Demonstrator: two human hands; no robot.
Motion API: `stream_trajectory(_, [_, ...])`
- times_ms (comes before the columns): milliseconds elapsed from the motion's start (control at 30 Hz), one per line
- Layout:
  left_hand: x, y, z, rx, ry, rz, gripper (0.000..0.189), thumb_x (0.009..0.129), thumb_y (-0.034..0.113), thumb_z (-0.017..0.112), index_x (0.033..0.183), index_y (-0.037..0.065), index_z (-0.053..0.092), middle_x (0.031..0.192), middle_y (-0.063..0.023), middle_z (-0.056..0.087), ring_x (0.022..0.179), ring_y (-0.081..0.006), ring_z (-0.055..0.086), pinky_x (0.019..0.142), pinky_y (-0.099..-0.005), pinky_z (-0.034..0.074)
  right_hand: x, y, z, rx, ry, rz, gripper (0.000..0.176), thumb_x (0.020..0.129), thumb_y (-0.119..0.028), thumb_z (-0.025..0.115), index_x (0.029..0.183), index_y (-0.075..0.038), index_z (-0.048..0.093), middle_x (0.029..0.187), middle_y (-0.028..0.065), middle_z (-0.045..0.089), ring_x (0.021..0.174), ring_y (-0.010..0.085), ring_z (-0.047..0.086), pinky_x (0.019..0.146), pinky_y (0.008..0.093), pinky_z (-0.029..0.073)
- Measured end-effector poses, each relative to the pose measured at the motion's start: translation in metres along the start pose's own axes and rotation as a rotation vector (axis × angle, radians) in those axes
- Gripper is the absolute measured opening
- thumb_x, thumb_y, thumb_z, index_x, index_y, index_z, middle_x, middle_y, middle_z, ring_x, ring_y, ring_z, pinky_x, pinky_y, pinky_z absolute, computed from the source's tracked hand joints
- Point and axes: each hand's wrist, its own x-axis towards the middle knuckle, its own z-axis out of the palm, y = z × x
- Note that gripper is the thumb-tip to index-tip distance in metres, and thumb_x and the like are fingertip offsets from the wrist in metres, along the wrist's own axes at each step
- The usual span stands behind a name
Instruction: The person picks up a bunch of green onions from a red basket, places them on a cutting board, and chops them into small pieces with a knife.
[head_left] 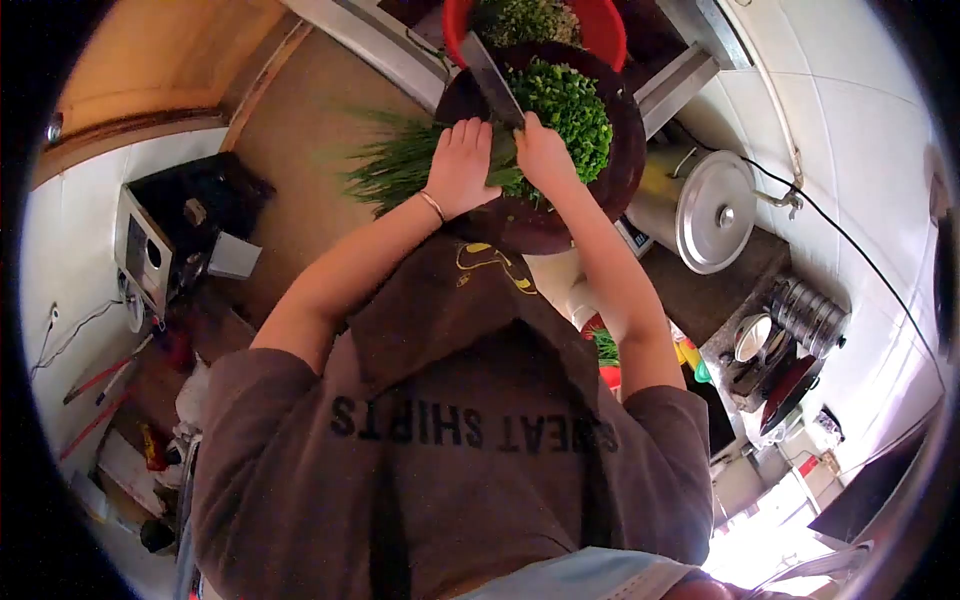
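Note:
My right hand [545, 155] is closed round the handle of a kitchen knife [490, 78], whose broad blade points away toward the upper left. My left hand [463, 165] presses down on a bunch of green onions [395, 165], its fingers close together and the thumb toward the knife. The long thin leaves stick out past the board's left side. Under both hands is a dark round chopping board [625, 165]. A heap of chopped green onions [565, 110] covers its far right part, beside the knife. The cut ends near my left thumb are partly hidden by my hands.
A red basin [618, 30] with chopped greens stands just beyond the board. On the right are a large lidded metal pot [715, 212], stacked metal containers [808, 318] and a dark pan [790, 393]. A black and silver appliance [145, 250] lies at the left wall.

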Motion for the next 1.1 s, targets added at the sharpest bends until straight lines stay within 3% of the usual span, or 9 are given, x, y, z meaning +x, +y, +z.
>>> stream_trajectory(167, [0.005, 0.006, -0.003, -0.020, 0.013, -0.072, 0.095, 0.054, 0.040, 0.084, 0.126, -0.006, 0.042, 0.124, -0.0192, 0.048, 0.113, -0.0332, 0.047, 0.096, -0.0424, 0.037, -0.035, 0.020, -0.026, 0.122, 0.055, 0.125, 0.025, 0.093, -0.017, 0.050, 0.107, 0.003, 0.047, 0.074, 0.0283, 0.062, 0.071, 0.0458, 0.061, 0.060, 0.0529, 0.048])
stream_trajectory(300, [0.012, 0.012, 0.004, 0.002, 0.070, -0.142, 0.096, 0.054, 0.040, 0.084, 0.127, -0.005, 0.042, 0.123, -0.0181, 0.048, 0.111, -0.0320, 0.047, 0.094, -0.0419, 0.038, -0.082, -0.001, -0.057, 0.203, 0.079, 0.147, 0.026, 0.094, -0.020, 0.049, 0.106, 0.003, 0.047, 0.072, 0.0283, 0.061, 0.072, 0.0459, 0.061, 0.061, 0.0538, 0.048])
stream_trajectory(467, [0.013, 0.012, 0.002, -0.008, 0.001, -0.151, 0.097, 0.055, 0.041, 0.084, 0.128, -0.006, 0.041, 0.124, -0.0180, 0.047, 0.112, -0.0319, 0.046, 0.095, -0.0418, 0.037, -0.130, -0.005, -0.032, -0.033, -0.037, 0.241, 0.022, 0.094, -0.017, 0.050, 0.103, 0.002, 0.046, 0.068, 0.0267, 0.060, 0.070, 0.0446, 0.061, 0.059, 0.0519, 0.046])
stream_trajectory(600, [0.013, 0.008, 0.009, 0.006, 0.036, -0.111, 0.098, 0.055, 0.041, 0.084, 0.130, -0.006, 0.040, 0.126, -0.0183, 0.047, 0.112, -0.0320, 0.046, 0.095, -0.0421, 0.036, -0.112, 0.000, -0.002, -0.004, 0.002, 0.243, 0.022, 0.093, -0.016, 0.050, 0.105, 0.001, 0.043, 0.067, 0.0287, 0.059, 0.066, 0.0468, 0.060, 0.057, 0.0546, 0.047])
stream_trajectory(700, [0.017, 0.011, 0.009, 0.036, -0.034, -0.121, 0.101, 0.055, 0.044, 0.084, 0.130, -0.007, 0.040, 0.127, -0.0186, 0.046, 0.114, -0.0323, 0.045, 0.095, -0.0424, 0.036, -0.057, -0.001, 0.020, -0.009, 0.019, 0.228, 0.018, 0.090, -0.011, 0.047, 0.101, 0.001, 0.040, 0.073, 0.0289, 0.062, 0.071, 0.0456, 0.063, 0.059, 0.0540, 0.051])
stream_trajectory(833, [0.011, 0.009, 0.005, 0.058, 0.005, -0.106, 0.108, 0.053, 0.049, 0.084, 0.134, -0.005, 0.036, 0.129, -0.0196, 0.044, 0.119, -0.0350, 0.042, 0.100, -0.0495, 0.031, -0.032, 0.002, 0.014, 0.071, 0.152, 0.136, 0.020, 0.091, -0.014, 0.050, 0.101, 0.003, 0.044, 0.069, 0.0277, 0.059, 0.068, 0.0465, 0.060, 0.059, 0.0535, 0.047])
stream_trajectory(967, [-0.005, 0.001, -0.007, 0.081, 0.069, -0.087, 0.116, 0.049, 0.043, 0.084, 0.140, -0.002, 0.028, 0.130, -0.0195, 0.043, 0.121, -0.0367, 0.041, 0.104, -0.0569, 0.028, -0.056, -0.002, -0.009, 0.151, 0.176, 0.193, 0.021, 0.092, -0.015, 0.050, 0.103, 0.003, 0.047, 0.070, 0.0275, 0.059, 0.069, 0.0465, 0.059, 0.058, 0.0516, 0.045])
stream_trajectory(1033, [-0.012, -0.002, -0.005, 0.069, 0.039, -0.086, 0.120, 0.050, 0.043, 0.083, 0.143, -0.001, 0.022, 0.130, -0.0197, 0.043, 0.121, -0.0368, 0.041, 0.104, -0.0567, 0.028, -0.081, -0.014, -0.028, 0.209, 0.202, 0.169, 0.022, 0.093, -0.017, 0.050, 0.102, 0.003, 0.047, 0.071, 0.0276, 0.059, 0.069, 0.0463, 0.059, 0.058, 0.0516, 0.045])
stream_trajectory(1100, [-0.010, -0.002, -0.004, 0.040, -0.031, -0.103, 0.121, 0.053, 0.045, 0.084, 0.145, 0.000, 0.020, 0.135, -0.0204, 0.040, 0.123, -0.0369, 0.040, 0.103, -0.0522, 0.032, -0.104, -0.032, -0.050, 0.193, 0.078, 0.230, 0.022, 0.094, -0.018, 0.050, 0.105, 0.000, 0.044, 0.073, 0.0295, 0.061, 0.071, 0.0488, 0.060, 0.060, 0.0543, 0.048])
